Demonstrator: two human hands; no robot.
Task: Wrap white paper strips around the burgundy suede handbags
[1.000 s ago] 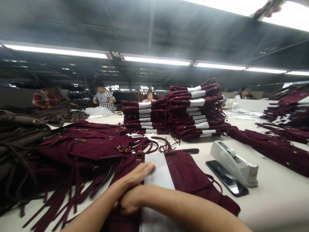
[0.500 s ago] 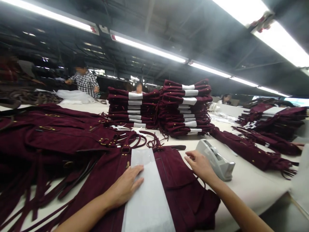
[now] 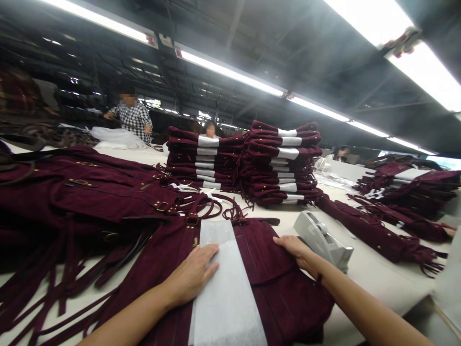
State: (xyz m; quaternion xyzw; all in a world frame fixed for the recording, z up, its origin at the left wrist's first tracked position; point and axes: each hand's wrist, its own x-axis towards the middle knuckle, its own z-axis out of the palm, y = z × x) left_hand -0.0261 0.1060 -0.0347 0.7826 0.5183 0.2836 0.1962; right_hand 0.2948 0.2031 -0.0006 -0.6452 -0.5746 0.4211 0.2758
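A maroon bag [image 3: 266, 269] with brass fittings lies flat in front of me, a strip of white paper [image 3: 226, 293] running lengthwise over it. My left hand [image 3: 198, 266] rests open on the bag, its fingertips on the paper's left edge. At the bag's right side, my right hand [image 3: 293, 247] has closed on the fabric edge, thumb on top and the other fingers mostly hidden. Just beyond that hand stands a grey tape dispenser [image 3: 324, 240].
Two tall stacks of folded maroon bags with white bands [image 3: 207, 158] [image 3: 284, 163] stand behind. More maroon bags [image 3: 86, 187] with trailing straps heap up at left. Others [image 3: 374, 226] lie at right, near another person's hand [image 3: 448, 228]. A person in a checked shirt [image 3: 131, 117] stands far left.
My right hand has come down from beside the tape dispenser onto the bag's right edge and closed on it. My left hand stays on the paper. The view has shifted slightly.
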